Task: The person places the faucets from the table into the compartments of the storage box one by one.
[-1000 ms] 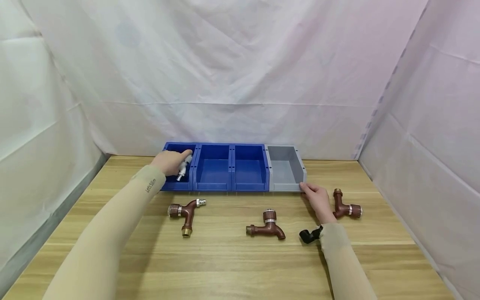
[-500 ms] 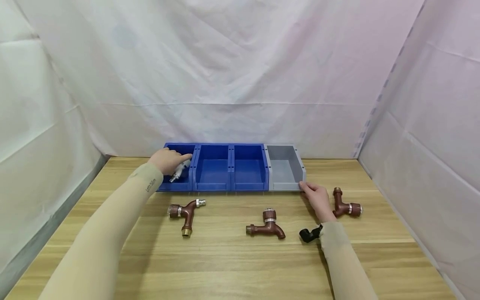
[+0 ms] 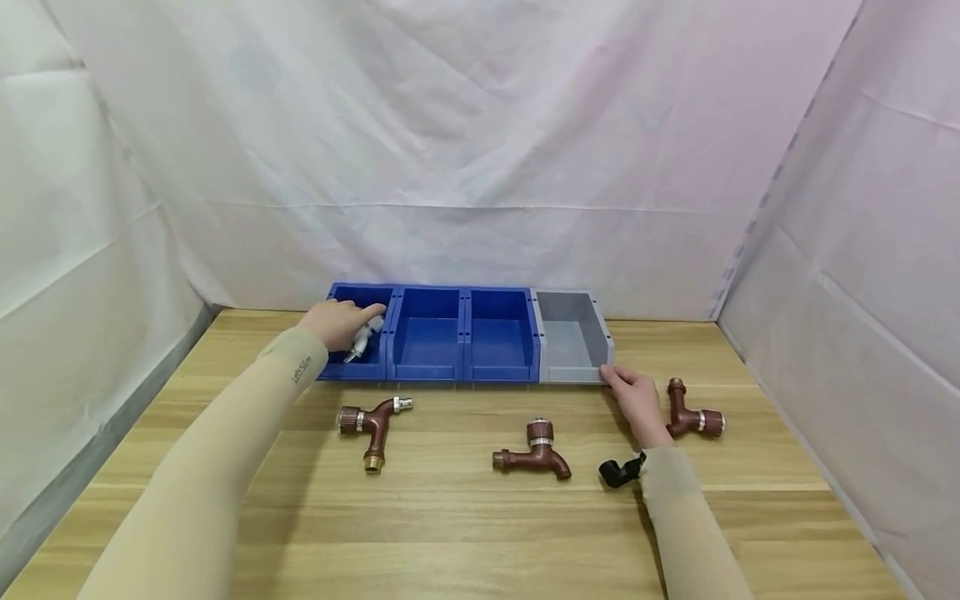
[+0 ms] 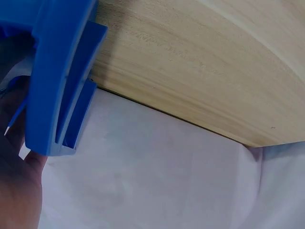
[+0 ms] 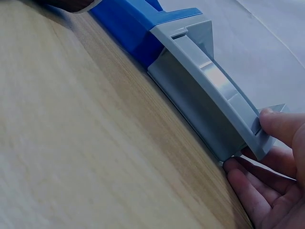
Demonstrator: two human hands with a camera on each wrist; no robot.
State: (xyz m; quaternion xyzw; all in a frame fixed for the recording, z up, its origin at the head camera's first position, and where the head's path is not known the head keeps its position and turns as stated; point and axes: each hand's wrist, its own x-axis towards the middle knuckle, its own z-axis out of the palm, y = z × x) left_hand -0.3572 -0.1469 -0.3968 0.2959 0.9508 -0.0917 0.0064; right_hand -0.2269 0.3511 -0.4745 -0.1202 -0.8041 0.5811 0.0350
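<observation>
My left hand (image 3: 335, 323) reaches into the leftmost blue bin (image 3: 352, 373) and holds a white tap (image 3: 363, 340) with a metal end, partly covered by the fingers. In the left wrist view, that bin's wall (image 4: 50, 90) hides most of the left hand (image 4: 16, 186). At the other end of the row, my right hand (image 3: 636, 402) grips the front right corner of the grey bin (image 3: 568, 374). The right wrist view shows the thumb (image 5: 274, 121) on the grey rim and curled fingers below it.
Two more blue bins (image 3: 427, 373) stand between the outer ones. In front lie brown taps: one (image 3: 377, 433) at left, one (image 3: 534, 458) in the middle, one (image 3: 686, 417) at right. A black tap-like piece (image 3: 618, 472) lies partly under the right wrist. White cloth (image 3: 480, 150) hangs behind.
The white tap in my left hand has tilted, its metal end swinging left inside the bin. My right hand has stayed on the grey bin's corner.
</observation>
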